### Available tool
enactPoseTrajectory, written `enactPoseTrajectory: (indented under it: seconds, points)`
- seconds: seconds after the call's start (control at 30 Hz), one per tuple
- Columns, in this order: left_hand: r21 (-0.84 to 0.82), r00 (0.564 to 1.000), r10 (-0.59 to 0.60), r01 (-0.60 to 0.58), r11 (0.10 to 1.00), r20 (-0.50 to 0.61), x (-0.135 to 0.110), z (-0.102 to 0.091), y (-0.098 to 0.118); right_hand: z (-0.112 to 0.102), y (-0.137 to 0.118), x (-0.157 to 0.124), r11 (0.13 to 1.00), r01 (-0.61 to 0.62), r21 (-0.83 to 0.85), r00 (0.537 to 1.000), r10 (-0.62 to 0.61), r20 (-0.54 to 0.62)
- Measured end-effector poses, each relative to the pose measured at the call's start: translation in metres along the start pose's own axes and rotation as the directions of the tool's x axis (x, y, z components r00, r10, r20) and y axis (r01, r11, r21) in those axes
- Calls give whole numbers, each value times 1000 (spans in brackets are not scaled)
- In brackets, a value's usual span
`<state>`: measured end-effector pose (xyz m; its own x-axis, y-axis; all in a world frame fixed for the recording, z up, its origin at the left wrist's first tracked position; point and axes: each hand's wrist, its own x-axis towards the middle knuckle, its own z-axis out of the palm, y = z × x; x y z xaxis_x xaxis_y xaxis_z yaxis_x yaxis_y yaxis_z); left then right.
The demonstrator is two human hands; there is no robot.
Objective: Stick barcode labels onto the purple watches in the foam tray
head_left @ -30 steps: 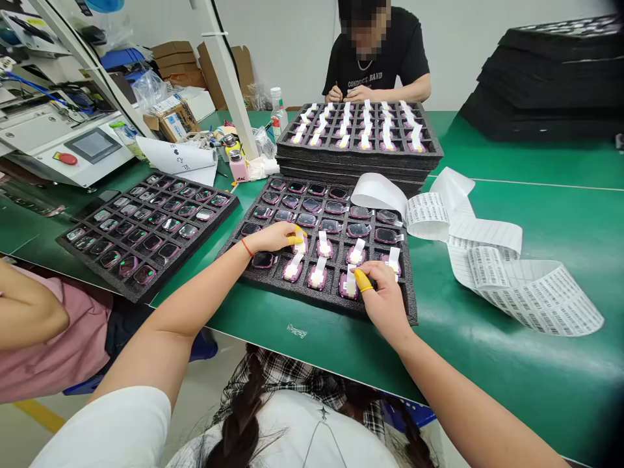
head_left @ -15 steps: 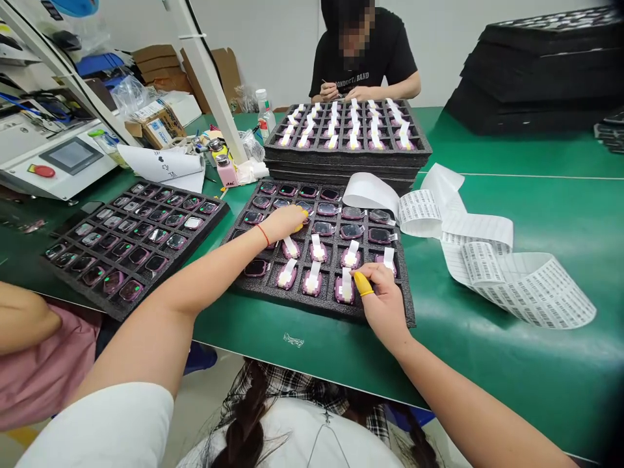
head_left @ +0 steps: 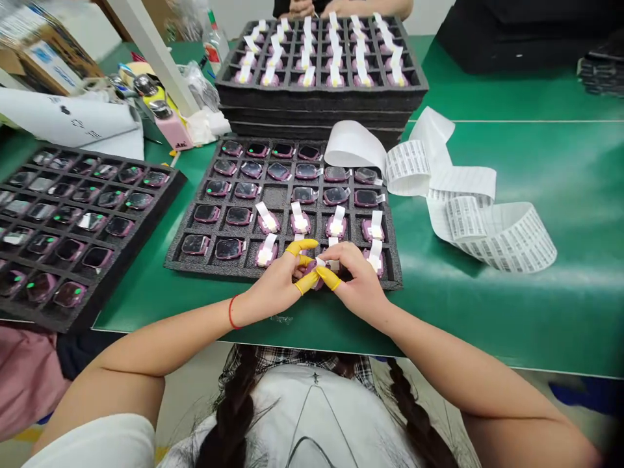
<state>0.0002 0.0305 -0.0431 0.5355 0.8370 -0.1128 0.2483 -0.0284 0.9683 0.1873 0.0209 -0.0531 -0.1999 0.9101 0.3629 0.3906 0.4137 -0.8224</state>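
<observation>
A black foam tray (head_left: 195,263) lies in front of me, its pockets filled with pink watch bodies (head_left: 238,215); several near the front carry white label strips (head_left: 266,218). Both hands meet over the tray's front edge. My left hand (head_left: 277,283), with yellow finger cots, pinches a pink watch body (head_left: 314,273) from the left. My right hand (head_left: 358,279), one yellow cot on it, grips the same watch and a white label strip on it from the right. The watch is mostly hidden by my fingers.
A second tray of watches (head_left: 146,224) lies at the left. A stack of trays with labelled watches (head_left: 322,97) stands behind, another person's hands (head_left: 297,8) beyond it. A long strip of barcode labels (head_left: 487,227) curls on the green table (head_left: 536,312) at right. Bottles and papers crowd the back left.
My left hand came back from the tray's middle rows to its front edge and joined my right hand on one watch. The view tilted down.
</observation>
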Motion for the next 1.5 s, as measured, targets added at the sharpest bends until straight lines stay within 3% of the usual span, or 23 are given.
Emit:
enactPoseTrajectory:
  seconds: [0.17,0.23,0.33,0.47,0.67,0.7,0.8,0.87,1.07,1.3,1.5]
  points:
    - [264,982,173,-146,953,-81,5,1,-13,-1,-1,3,995,-99,-21,994,100,52]
    - [312,957,279,-241,919,-81,6,-1,-15,-2,-1,3,997,-73,-27,997,74,33]
    - [352,913,403,-359,865,-59,4,-3,-17,-6,-2,4,985,131,-108,991,-132,-1]
    - [358,901,431,-385,851,-56,2,-5,-15,-14,-4,5,886,428,-177,904,-420,82]
    - [444,883,466,-393,805,-63,1,-7,-14,-26,-12,10,785,590,-188,776,-486,403]
    - [452,875,480,-403,796,-64,1,-7,-15,-26,-13,11,796,578,-179,776,-468,424]
    - [457,860,504,-419,784,-76,0,-6,-16,-25,-12,10,903,416,-108,858,-351,374]
    - [449,856,510,-423,787,-87,0,-5,-16,-23,-10,8,922,368,-120,882,-305,361]
    - [443,851,519,-436,784,-82,2,-4,-15,-19,-8,4,839,441,-318,875,-324,359]
    - [421,852,522,-463,780,-30,3,-6,-16,-20,-11,3,757,499,-422,858,-366,359]
    - [466,843,535,-454,760,-51,1,-6,-11,-22,-14,4,683,567,-461,822,-428,376]
